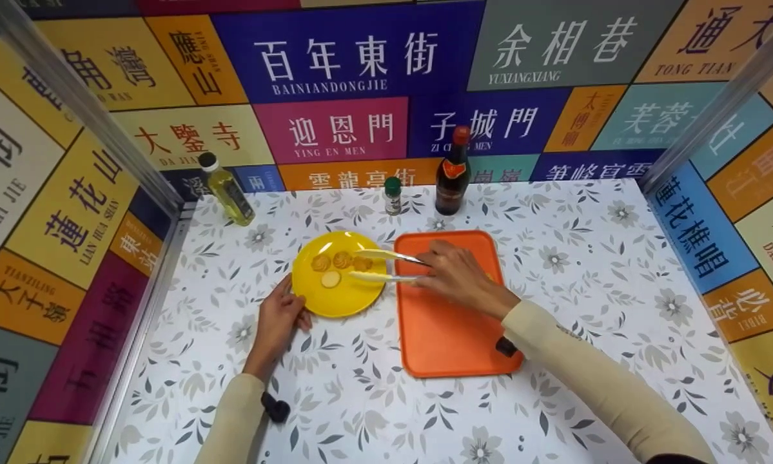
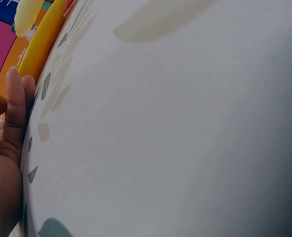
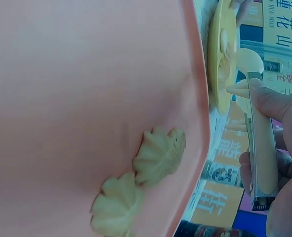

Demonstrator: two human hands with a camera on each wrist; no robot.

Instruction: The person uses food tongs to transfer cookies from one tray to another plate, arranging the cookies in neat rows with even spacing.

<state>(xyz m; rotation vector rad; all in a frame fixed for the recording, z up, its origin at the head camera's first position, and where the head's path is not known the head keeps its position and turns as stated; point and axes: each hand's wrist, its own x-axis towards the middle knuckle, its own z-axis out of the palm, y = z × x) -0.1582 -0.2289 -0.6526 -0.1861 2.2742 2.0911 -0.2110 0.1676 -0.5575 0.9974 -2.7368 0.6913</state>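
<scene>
My right hand [image 1: 457, 274] grips metal tongs [image 1: 399, 279] with pale tips, spread apart over the right side of a yellow plate [image 1: 341, 305]. Several small cookies [image 1: 342, 260] lie on that plate; one, pale and flat-faced [image 1: 330, 278], sits nearest me. My left hand [image 1: 282, 316] holds the plate's lower left rim, thumb at the edge. An orange tray [image 1: 457, 335] lies beneath my right hand. Ridged cookies [image 3: 158, 155] rest on this tray in the right wrist view, mostly hidden by my hand in the head view.
Behind the plate and tray stand an oil bottle [image 1: 228, 193] at the left, a green-capped shaker [image 1: 392, 196] and a dark red-capped bottle [image 1: 452, 177]. Printed panels [image 1: 334, 129] wall in the flower-patterned table [image 1: 334, 399] at the back and sides.
</scene>
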